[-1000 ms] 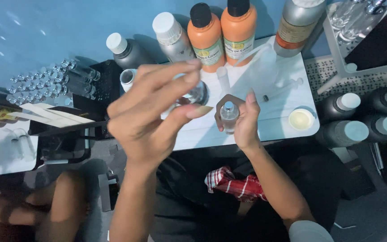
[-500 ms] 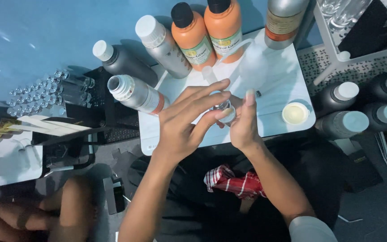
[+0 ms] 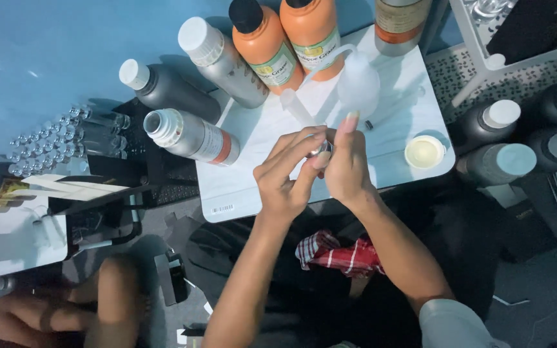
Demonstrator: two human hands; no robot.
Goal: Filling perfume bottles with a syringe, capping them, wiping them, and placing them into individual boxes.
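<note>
Far to the left, a cluster of small clear glass vials (image 3: 66,132) lies on the blue surface, with another person's blurred hand (image 3: 53,309) low in the near left corner. Next comes a grey metal bottle lying on its side (image 3: 191,135), open mouth pointing left, resting on the left edge of the white tray (image 3: 240,187). Behind it stand two grey bottles with white caps (image 3: 182,71), then two orange bottles (image 3: 291,38) at the far edge.

Over the middle of the tray the left hand (image 3: 285,177) has its fingers curled, thumb and forefinger pinching the top of a small bottle (image 3: 322,149). The right hand (image 3: 349,171) is closed around that same small bottle from the right, fingers pressed together, so most of it is hidden. Just beyond the hands stands a clear squeeze bottle with a bent spout (image 3: 358,84). To the right a pale round lid (image 3: 424,152) sits on the tray, and dark bottles with pale caps (image 3: 504,138) stand off the tray's right side.
</note>
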